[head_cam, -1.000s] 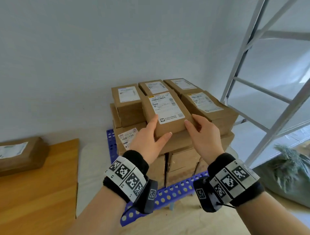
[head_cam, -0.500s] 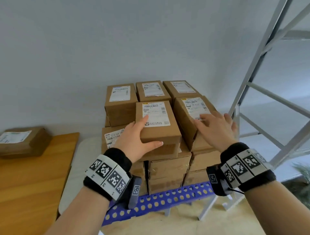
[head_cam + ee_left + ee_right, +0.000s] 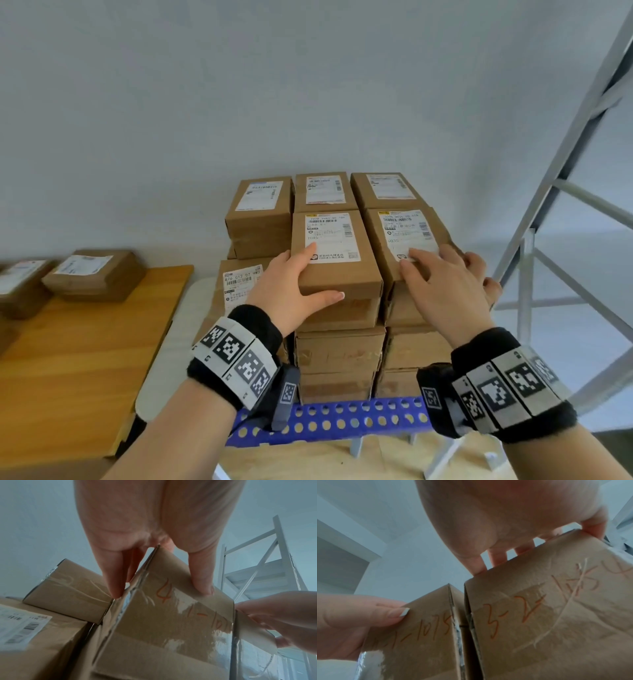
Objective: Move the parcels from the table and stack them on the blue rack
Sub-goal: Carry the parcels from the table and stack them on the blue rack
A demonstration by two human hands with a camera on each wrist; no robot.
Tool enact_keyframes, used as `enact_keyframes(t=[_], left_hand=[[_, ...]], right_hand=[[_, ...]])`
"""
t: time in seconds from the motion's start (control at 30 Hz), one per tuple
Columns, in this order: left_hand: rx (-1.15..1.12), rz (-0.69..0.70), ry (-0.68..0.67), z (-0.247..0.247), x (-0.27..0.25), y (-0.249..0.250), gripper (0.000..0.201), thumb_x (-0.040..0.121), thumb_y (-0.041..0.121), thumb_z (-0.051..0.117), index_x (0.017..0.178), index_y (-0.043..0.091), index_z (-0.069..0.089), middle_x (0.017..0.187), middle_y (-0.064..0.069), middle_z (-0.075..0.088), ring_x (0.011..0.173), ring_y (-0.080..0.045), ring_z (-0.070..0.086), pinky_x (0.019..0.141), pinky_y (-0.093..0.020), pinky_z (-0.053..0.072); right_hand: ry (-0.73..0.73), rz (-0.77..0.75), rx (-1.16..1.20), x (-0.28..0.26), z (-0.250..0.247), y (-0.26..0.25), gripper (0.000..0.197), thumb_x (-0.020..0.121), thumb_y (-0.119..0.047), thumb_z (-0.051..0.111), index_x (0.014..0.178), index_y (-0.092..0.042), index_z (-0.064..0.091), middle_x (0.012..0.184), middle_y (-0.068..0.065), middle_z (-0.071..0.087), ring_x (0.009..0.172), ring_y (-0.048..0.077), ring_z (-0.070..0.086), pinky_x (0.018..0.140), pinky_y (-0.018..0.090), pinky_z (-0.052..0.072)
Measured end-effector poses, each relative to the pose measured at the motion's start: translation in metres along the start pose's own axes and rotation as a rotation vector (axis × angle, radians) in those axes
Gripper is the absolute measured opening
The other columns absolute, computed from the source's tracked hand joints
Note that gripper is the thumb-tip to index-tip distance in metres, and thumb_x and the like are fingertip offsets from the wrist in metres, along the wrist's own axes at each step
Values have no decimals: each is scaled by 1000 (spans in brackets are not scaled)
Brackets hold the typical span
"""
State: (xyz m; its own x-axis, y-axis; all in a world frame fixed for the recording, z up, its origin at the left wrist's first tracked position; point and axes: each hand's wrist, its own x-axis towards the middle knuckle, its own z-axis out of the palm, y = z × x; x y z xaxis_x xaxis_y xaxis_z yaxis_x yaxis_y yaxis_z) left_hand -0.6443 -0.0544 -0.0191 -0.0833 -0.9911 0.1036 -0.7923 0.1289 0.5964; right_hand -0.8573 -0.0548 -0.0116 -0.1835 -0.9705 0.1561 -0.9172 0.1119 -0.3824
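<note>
Brown cardboard parcels with white labels are stacked several layers high on the blue rack (image 3: 342, 418). My left hand (image 3: 310, 274) is at the near left corner of the front middle parcel (image 3: 342, 274). Its index finger lies on top and its thumb presses flat on the front face. The left wrist view shows the left hand (image 3: 161, 591) with straight fingers down the parcel's (image 3: 171, 615) left side. My right hand (image 3: 442, 274) rests spread on the front right parcel (image 3: 407, 233), fingers reaching over its right edge. More parcels (image 3: 96, 274) lie on the wooden table (image 3: 85, 359).
A white metal shelf frame (image 3: 548, 240) stands close to the right of the stack. A pale wall is right behind the parcels. A gap of light surface (image 3: 171, 342) separates the table from the rack.
The parcel that both hands held now sits in the front middle of the top layer. My right hand left it and moved onto the parcel to its right. My left hand stayed at its corner.
</note>
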Motion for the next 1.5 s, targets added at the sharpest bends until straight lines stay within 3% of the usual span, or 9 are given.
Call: enact_keyframes(t=[0.23,0.37,0.43,0.63,0.83,1.5], left_hand=[[0,-1,25,5,3,0,90,76,58,62,147,28,17,145,1,32,126,-14,37,101,-27,34],[18,-25,21,6,2,2,93,74,64,58,148,30,14,155,-5,15,139,-20,22,111,-35,25],[30,-22,32,6,1,5,89,77,64,55,148,30,14,156,-5,10,142,-20,18,112,-34,22],[20,-13,42,9,3,5,80,80,64,48,146,29,22,154,-4,16,137,-21,28,110,-39,34],[14,2,43,12,6,-1,83,75,71,46,145,30,26,150,-5,25,132,-21,35,105,-42,40],[9,12,67,13,3,2,79,78,66,49,144,29,27,152,-4,22,135,-21,31,108,-40,36]], right_hand=[[30,3,47,2,1,0,41,94,-50,32,129,-38,49,141,0,40,135,32,14,106,51,14],[38,9,65,2,1,0,40,94,-49,33,128,-38,50,139,0,42,135,32,14,106,51,14],[45,14,67,1,1,-1,40,93,-48,33,129,-37,50,139,0,42,135,32,15,107,51,13],[59,15,62,0,3,-1,42,93,-48,33,129,-37,50,139,0,42,135,32,15,107,51,13],[72,13,68,0,6,1,41,93,-49,33,129,-38,51,142,-1,40,137,32,14,108,51,12],[79,15,54,0,8,1,43,93,-49,32,130,-39,49,143,-1,40,138,32,13,108,52,13]])
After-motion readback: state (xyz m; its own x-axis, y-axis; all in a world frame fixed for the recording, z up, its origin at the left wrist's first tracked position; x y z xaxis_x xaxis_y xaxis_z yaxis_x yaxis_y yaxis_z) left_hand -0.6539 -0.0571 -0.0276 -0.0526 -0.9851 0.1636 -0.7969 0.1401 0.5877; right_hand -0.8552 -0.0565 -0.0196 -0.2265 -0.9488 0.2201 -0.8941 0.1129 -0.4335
